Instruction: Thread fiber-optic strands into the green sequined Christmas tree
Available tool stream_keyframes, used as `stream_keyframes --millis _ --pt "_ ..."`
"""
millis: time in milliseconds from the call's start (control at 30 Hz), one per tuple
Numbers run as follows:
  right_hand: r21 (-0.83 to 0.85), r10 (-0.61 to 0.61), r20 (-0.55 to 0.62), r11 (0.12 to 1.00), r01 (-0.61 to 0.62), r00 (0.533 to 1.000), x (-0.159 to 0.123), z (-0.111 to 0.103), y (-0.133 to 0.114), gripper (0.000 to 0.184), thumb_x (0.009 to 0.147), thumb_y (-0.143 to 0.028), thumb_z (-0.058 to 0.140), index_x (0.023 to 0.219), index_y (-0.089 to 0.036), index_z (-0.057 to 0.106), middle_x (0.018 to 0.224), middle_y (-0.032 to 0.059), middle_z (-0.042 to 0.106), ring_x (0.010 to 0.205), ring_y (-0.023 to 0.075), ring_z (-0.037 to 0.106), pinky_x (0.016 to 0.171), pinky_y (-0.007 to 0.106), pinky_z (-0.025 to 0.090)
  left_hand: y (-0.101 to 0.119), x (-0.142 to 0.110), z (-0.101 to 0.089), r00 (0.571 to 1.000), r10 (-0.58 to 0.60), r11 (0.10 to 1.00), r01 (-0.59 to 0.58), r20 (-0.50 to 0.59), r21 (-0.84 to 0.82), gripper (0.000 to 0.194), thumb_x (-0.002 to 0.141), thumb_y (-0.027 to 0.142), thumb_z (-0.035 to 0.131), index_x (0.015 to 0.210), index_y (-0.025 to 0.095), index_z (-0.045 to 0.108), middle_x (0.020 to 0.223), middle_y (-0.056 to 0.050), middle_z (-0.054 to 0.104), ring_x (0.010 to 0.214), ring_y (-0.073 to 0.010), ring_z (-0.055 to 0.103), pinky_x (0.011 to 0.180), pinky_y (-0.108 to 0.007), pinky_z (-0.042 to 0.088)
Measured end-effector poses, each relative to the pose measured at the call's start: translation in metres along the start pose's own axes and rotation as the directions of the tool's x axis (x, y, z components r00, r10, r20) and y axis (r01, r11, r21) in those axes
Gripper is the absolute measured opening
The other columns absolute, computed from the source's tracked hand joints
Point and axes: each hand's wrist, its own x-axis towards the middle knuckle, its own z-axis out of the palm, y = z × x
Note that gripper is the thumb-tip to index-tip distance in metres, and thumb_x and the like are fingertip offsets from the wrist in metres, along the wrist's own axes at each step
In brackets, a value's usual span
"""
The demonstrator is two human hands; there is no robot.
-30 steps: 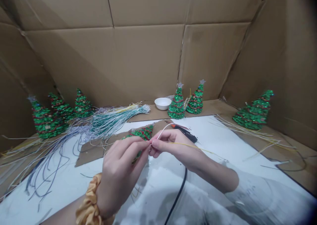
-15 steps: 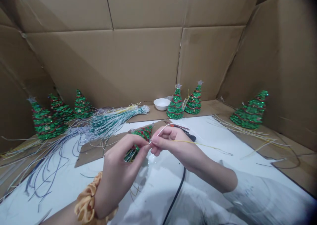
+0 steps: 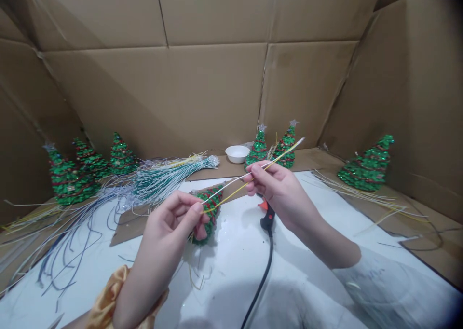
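Your left hand [image 3: 164,227] and right hand [image 3: 278,189] are apart, each pinching the same pair of strands. A white wire [image 3: 231,185] and a yellow wire [image 3: 231,192] run between them across the middle of the frame, and their ends poke past your right hand toward the upper right. The green sequinned tree [image 3: 211,208] lies tilted just under those wires, beside your left hand. That hand's lower fingers [image 3: 199,231] overlap it, though you can't tell from this view whether they grip it. Red strands wind around the tree, and no star shows at its tip.

Six similar trees look complete, with garlands on them: the left group [image 3: 68,182] of three, the central pair [image 3: 269,150] and the lone right tree [image 3: 367,167]. A thick white-and-green wire sheaf [image 3: 170,177] lies on cardboard at center left, with loose blue-grey wires [image 3: 68,242] spilling across the white worktop [image 3: 231,266] at lower left. Pale yellow strands [image 3: 365,196] lie at right. A hot glue gun [image 3: 267,218] sits just beyond your right wrist, and a white bowl [image 3: 237,154] stands at the back.
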Motion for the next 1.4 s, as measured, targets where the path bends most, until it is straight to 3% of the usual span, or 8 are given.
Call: stream_keyframes --millis 233,433,667,800,900,1067,1200,1400 --pt "-0.116 -0.147 -0.074 0.984 0.138 0.986 -0.002 0.003 0.003 0.020 0.075 -0.031 0.063 0.081 -0.013 0.059 0.066 0.0012 0.065 0.057 0.0104 0.065 0.056 0.021 0.055 0.003 0.001 -0.001 0.999 -0.038 0.999 0.038 -0.017 0.037 0.011 0.080 0.027 0.056 0.075 0.017 0.055 0.060 0.004 0.060 0.052 -0.0080 0.054 0.052 -0.018 0.044" --pt "-0.223 -0.319 -0.089 0.930 0.293 0.944 -0.007 0.007 0.003 0.013 0.078 -0.026 0.061 0.081 -0.014 0.059 0.068 0.0017 0.066 0.060 0.0118 0.066 0.059 0.021 0.057 0.005 0.006 0.000 0.997 -0.078 0.996 0.077 0.018 0.038 0.016 0.080 0.029 0.055 0.071 0.016 0.056 0.063 0.002 0.060 0.052 -0.0092 0.054 0.052 -0.020 0.044" --pt "-0.289 -0.376 -0.044 0.892 0.349 0.926 -0.007 0.007 0.006 0.008 0.079 -0.022 0.059 0.079 -0.014 0.060 0.066 0.0004 0.065 0.058 0.0102 0.065 0.057 0.020 0.056 0.000 0.012 -0.002 0.987 -0.157 0.988 0.157 0.026 -0.012 0.020 0.078 0.034 0.057 0.072 0.015 0.057 0.062 0.002 0.058 0.051 -0.0086 0.052 0.052 -0.020 0.042" --pt "-0.303 -0.382 -0.010 0.882 0.361 0.924 -0.007 0.007 0.007 0.008 0.080 -0.022 0.058 0.079 -0.015 0.060 0.067 0.0003 0.064 0.058 0.0097 0.065 0.057 0.020 0.056 0.001 0.014 -0.001 0.983 -0.182 0.983 0.183 0.027 -0.030 0.023 0.077 0.035 0.057 0.086 0.014 0.058 0.065 0.002 0.057 0.054 -0.0089 0.051 0.053 -0.020 0.041" --pt "-0.303 -0.395 0.002 0.875 0.377 0.919 -0.008 0.007 0.008 0.007 0.080 -0.022 0.058 0.079 -0.015 0.060 0.067 -0.0001 0.064 0.058 0.0097 0.065 0.057 0.020 0.056 0.001 0.015 -0.002 0.972 -0.222 0.975 0.222 0.084 0.007 0.028 0.079 0.038 0.054 0.091 0.013 0.059 0.065 0.002 0.055 0.054 -0.0089 0.048 0.052 -0.021 0.037" --pt "-0.293 -0.411 0.012 0.870 0.397 0.911 -0.008 0.007 0.010 0.006 0.080 -0.021 0.057 0.080 -0.016 0.060 0.067 -0.0004 0.063 0.059 0.0096 0.065 0.058 0.020 0.056 0.002 0.017 -0.006 0.951 -0.265 0.961 0.247 0.161 0.121 0.026 0.077 0.037 0.056 0.079 0.012 0.061 0.059 0.003 0.049 0.055 -0.0087 0.041 0.052 -0.021 0.030" --pt "-0.287 -0.431 0.030 0.861 0.421 0.902 -0.009 0.007 0.011 0.005 0.080 -0.021 0.057 0.079 -0.017 0.060 0.070 -0.0005 0.062 0.060 0.0096 0.065 0.059 0.021 0.056 -0.001 0.019 -0.010 0.942 -0.270 0.961 0.250 0.200 0.118 0.028 0.080 0.040 0.052 0.071 0.014 0.058 0.055 0.004 0.045 0.054 -0.0089 0.037 0.053 -0.022 0.028" --pt "-0.292 -0.453 0.064 0.843 0.451 0.889 -0.009 0.009 0.011 0.005 0.080 -0.020 0.057 0.078 -0.017 0.061 0.069 -0.0009 0.062 0.060 0.0100 0.064 0.059 0.022 0.056 -0.004 0.019 -0.015 0.881 -0.341 0.940 0.316 0.328 0.130 0.031 0.082 0.040 0.048 0.067 0.014 0.057 0.055 0.003 0.045 0.052 -0.0086 0.034 0.051 -0.022 0.026"
